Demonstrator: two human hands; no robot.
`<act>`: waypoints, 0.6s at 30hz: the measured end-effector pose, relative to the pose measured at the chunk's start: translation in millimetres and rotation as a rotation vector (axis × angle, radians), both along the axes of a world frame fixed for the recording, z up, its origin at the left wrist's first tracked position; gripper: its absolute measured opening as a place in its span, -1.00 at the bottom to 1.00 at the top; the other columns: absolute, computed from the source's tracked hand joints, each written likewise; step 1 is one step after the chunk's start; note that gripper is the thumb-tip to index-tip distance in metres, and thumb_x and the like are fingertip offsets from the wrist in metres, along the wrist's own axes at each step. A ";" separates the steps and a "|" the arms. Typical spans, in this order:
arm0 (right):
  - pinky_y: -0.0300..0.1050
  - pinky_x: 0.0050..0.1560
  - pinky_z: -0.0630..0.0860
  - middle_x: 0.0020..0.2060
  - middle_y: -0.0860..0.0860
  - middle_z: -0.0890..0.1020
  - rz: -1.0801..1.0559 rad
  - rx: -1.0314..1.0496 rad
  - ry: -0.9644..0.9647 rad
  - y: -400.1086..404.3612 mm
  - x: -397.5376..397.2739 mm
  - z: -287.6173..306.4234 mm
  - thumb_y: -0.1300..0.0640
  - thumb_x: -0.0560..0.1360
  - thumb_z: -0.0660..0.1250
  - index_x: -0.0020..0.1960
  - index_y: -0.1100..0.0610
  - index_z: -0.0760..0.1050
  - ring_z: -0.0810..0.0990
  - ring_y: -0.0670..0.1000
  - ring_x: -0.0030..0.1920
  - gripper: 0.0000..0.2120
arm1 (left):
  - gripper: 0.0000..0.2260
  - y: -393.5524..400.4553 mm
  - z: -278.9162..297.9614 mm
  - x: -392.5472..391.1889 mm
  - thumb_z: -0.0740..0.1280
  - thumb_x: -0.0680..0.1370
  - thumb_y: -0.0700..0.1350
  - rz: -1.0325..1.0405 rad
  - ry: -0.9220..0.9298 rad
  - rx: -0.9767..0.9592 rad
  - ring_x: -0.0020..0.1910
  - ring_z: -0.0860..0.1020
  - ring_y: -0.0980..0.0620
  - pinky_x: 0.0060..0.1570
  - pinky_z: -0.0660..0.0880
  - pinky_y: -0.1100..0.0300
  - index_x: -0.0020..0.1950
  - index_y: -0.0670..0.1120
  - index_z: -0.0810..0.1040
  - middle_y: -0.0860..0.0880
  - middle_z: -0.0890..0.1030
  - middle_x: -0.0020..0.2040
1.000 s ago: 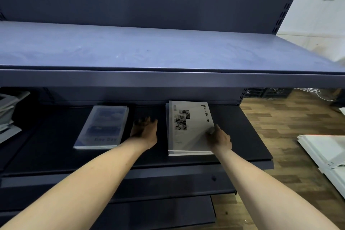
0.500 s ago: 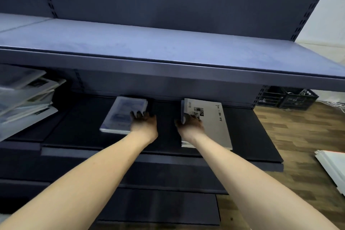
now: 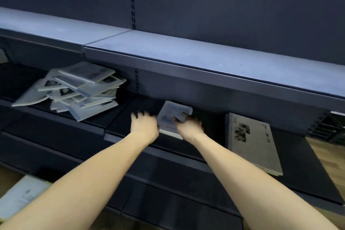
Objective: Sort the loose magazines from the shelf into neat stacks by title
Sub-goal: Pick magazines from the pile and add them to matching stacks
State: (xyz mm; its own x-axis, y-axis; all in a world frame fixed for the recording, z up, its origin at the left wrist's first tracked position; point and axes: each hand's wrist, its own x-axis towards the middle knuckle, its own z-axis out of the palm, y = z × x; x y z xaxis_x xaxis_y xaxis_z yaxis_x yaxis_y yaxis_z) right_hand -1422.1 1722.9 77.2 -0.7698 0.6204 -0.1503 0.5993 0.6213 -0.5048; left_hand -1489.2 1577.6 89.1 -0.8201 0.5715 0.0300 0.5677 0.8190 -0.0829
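A small blue-grey magazine stack (image 3: 170, 115) lies on the dark lower shelf (image 3: 211, 136), under the shelf above. My left hand (image 3: 143, 125) sits at the stack's left edge with its fingers spread. My right hand (image 3: 189, 126) lies over the stack's right front corner, thumb on the cover and fingers along the right side. To the right lies a white magazine stack (image 3: 252, 142) with black photos on its cover, which neither hand touches. On the shelf bay to the left sits a loose magazine pile (image 3: 78, 89), crooked and overlapping.
The upper shelf (image 3: 205, 58) overhangs the hands closely. A pale flat box (image 3: 22, 194) lies on the floor at the lower left. Black crates (image 3: 330, 130) and wooden floor (image 3: 330, 158) show at the right.
My right hand left the white stack and moved left onto the blue-grey stack. My left hand shifted to that stack's left edge. The view turned left, bringing the loose pile into sight.
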 end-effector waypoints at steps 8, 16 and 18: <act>0.05 0.31 0.46 0.38 0.13 0.49 0.106 -0.080 0.088 -86.5 -70.6 14.2 -0.34 0.53 0.10 0.56 0.08 0.23 0.48 0.19 0.33 -0.26 | -0.58 -90.0 13.4 -56.8 0.19 0.60 0.09 0.050 0.049 0.077 0.33 0.36 -0.20 0.31 0.30 -0.09 0.38 -0.10 0.38 -0.17 0.44 0.32; 0.14 0.44 0.29 0.50 0.14 0.32 0.159 -0.041 0.150 -169.5 -137.2 18.8 -0.21 0.60 0.15 0.56 0.07 0.19 0.28 0.25 0.48 -0.38 | -0.57 -176.8 17.3 -121.6 0.19 0.58 0.09 0.080 0.084 0.080 0.34 0.36 -0.19 0.36 0.26 -0.12 0.38 -0.10 0.38 -0.17 0.44 0.32; 0.15 0.42 0.31 0.47 0.16 0.35 0.162 -0.036 0.160 -185.0 -149.0 18.3 -0.19 0.61 0.15 0.56 0.07 0.20 0.30 0.25 0.46 -0.40 | -0.58 -193.4 16.1 -134.2 0.19 0.59 0.09 0.074 0.107 0.085 0.34 0.36 -0.18 0.35 0.26 -0.10 0.38 -0.10 0.38 -0.16 0.44 0.32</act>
